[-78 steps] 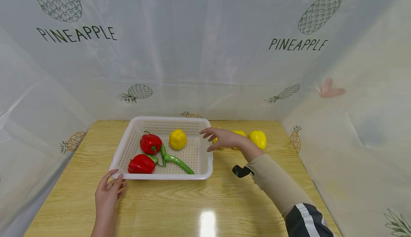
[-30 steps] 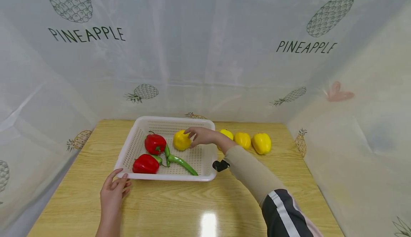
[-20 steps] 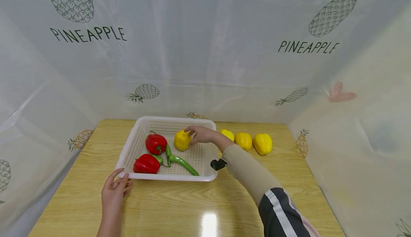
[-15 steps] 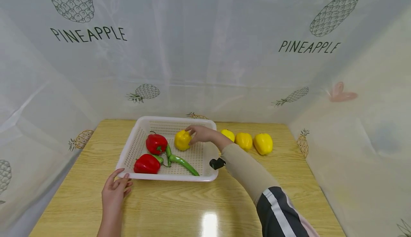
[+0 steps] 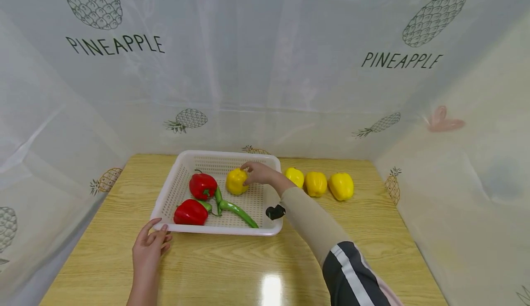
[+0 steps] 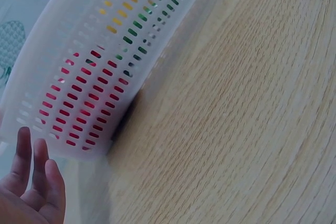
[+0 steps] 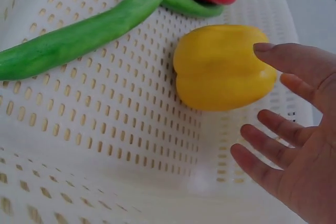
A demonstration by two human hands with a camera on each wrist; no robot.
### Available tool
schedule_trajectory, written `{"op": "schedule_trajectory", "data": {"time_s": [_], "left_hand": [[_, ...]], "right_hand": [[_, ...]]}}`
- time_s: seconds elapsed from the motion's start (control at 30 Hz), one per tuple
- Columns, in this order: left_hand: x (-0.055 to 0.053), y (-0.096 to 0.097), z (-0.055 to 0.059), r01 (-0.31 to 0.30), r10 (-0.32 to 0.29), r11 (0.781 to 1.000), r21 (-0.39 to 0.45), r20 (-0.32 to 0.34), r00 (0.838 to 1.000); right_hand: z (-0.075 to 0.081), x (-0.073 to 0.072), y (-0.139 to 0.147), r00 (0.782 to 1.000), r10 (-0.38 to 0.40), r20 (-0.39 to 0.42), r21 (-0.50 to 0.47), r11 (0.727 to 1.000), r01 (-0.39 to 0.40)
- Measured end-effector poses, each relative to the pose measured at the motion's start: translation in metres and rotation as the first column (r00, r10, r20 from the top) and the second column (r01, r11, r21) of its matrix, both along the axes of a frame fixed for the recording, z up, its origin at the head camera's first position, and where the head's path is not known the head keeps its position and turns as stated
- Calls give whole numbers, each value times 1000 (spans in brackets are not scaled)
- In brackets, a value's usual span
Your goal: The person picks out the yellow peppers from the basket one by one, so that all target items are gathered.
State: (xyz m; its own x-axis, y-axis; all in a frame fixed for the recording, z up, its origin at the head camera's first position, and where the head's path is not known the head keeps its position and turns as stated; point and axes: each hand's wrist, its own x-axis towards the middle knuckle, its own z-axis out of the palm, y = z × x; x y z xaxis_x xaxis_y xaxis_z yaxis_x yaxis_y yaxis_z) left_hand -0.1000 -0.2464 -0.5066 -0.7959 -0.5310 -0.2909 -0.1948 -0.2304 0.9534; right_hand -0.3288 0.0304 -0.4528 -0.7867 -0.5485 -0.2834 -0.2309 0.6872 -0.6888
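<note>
A white perforated plastic basket (image 5: 223, 231) stands on the table. At its front left corner, my left hand (image 5: 146, 246) pinches the rim with forefinger and thumb. In the left wrist view, the other fingers (image 6: 39, 169) stay loose outside the wall. Inside the basket, my right hand (image 5: 261, 173) pinches one end of a yellow bell pepper (image 5: 237, 181). The right wrist view shows the thumb on this pepper (image 7: 220, 69), with the lower fingers spread beside it. Two red bell peppers (image 5: 203, 186) and long green peppers (image 5: 238, 212) lie to its left and front.
Three more yellow bell peppers (image 5: 341, 186) sit in a row on the wooden table (image 5: 215, 269), right of the basket. A pineapple-print curtain (image 5: 265, 76) hangs behind and on both sides. The black wrist camera (image 5: 275, 212) overlaps the basket's right end.
My right hand has come leftward from above the basket's right rim to the yellow bell pepper inside. The left hand has stayed at the corner. The view has shifted slightly.
</note>
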Motion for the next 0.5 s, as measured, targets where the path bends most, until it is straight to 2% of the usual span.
{"op": "schedule_trajectory", "data": {"time_s": [0.37,0.5], "left_hand": [[1,1,-1,1,-1,1000,-7,-14,1000],[0,1,-1,-7,7,1000,-11,-2,1000]], "right_hand": [[-16,-3,-7,998,-55,-11,-65,996,55],[-20,-3,-10,999,-42,-10,-84,996,41]]}}
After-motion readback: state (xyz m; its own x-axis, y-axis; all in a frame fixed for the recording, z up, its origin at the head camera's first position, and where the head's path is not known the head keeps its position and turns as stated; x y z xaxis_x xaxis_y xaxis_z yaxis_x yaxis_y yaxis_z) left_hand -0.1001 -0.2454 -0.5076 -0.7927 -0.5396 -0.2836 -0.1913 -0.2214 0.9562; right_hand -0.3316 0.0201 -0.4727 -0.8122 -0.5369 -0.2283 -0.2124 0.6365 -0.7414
